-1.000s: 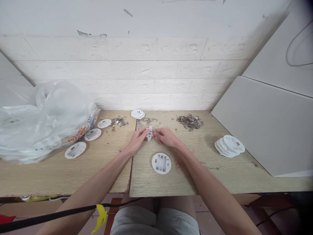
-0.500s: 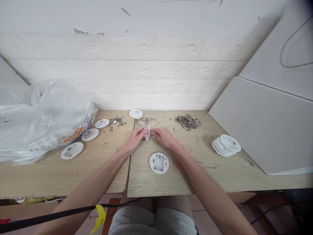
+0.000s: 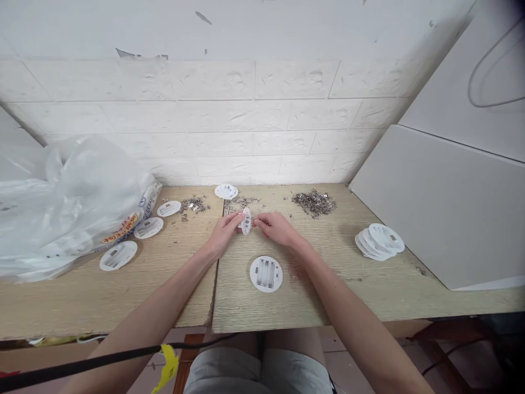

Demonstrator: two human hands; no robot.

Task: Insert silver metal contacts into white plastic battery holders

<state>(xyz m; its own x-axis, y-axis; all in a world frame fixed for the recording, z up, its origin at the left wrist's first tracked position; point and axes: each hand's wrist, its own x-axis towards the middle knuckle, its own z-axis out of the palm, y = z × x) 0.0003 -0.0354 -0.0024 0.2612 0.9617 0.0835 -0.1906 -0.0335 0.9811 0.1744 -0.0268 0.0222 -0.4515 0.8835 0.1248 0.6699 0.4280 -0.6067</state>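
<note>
A white round disc with small metal parts on its face is held tilted above the table, its left side pinched by my left hand. Just right of the disc, my right hand has its fingertips closed; whatever they hold is too small to make out. Nearer to me lies a white round battery holder with its slots facing up. Behind my hands are small metal pieces and another white disc.
A pile of metal pieces lies at the back right, a smaller pile at the back left. Stacked white discs sit at the right. A plastic bag and several discs occupy the left. A black cable crosses in front.
The held disc has turned so that more of its face with the metal parts shows. Both hands stay almost in place, and the view has shifted slightly.
</note>
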